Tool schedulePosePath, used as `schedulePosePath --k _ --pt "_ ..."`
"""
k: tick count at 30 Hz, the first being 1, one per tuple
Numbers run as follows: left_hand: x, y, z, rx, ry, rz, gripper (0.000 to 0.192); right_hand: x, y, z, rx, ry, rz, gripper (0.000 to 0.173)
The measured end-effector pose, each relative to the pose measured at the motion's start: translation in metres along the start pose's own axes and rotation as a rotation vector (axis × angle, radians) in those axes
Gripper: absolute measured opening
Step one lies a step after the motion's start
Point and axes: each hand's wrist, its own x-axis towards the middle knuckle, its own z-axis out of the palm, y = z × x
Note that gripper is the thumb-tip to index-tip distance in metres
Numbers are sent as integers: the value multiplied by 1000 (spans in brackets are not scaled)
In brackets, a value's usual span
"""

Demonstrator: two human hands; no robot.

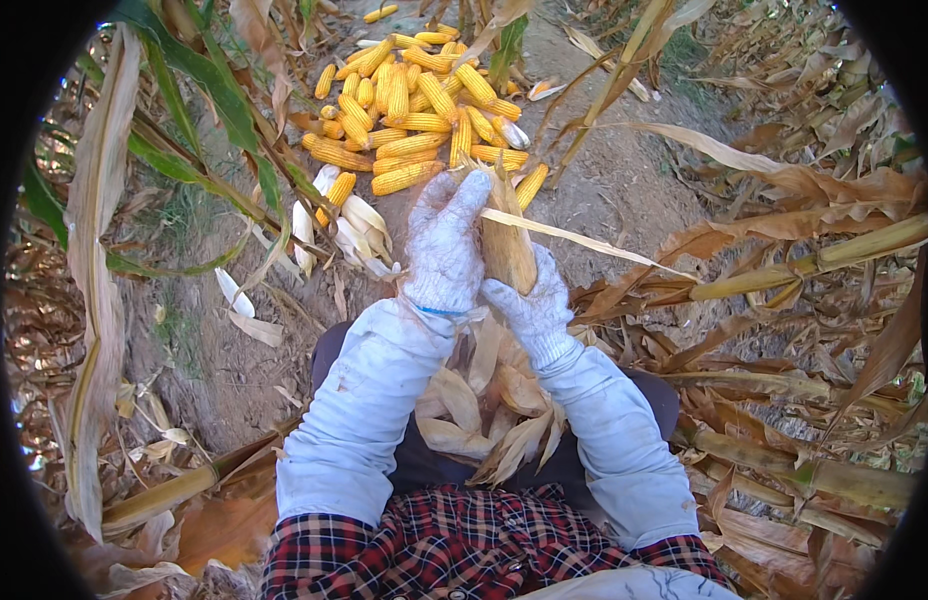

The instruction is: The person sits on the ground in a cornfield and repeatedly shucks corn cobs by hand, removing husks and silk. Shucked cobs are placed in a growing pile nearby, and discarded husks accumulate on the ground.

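An ear of corn in its dry tan husk [507, 247] is held between my two gloved hands, tilted with its far end away from me. My left hand [445, 236], in a white knit glove with dark fibres stuck to it, grips the far end from the left. Around the near end, my right hand [537, 304] closes from below and the right. A thin strip of husk [584, 236] sticks out to the right from the ear. The kernels of this ear are hidden by the husk.
Beyond my hands lies a pile of husked yellow corn ears [404, 112] on bare soil. One partly husked ear [336, 196] lies left of it. Loose husks [486, 397] gather between my legs. Standing stalks [216, 176] rise at left; fallen stalks [801, 270] cover the right.
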Motion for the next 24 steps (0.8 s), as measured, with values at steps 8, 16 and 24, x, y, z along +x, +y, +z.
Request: schedulePosePath --k 8,16,24 --pt "0 13 -15 666 -326 68 17 22 -22 -33 205 124 -324 35" --pt "-16 -1 -14 1339 -515 699 22 20 -33 -55 -149 63 -394 22" --pt "-26 -8 -13 1423 -610 864 13 20 -23 -53 -276 141 -426 19"
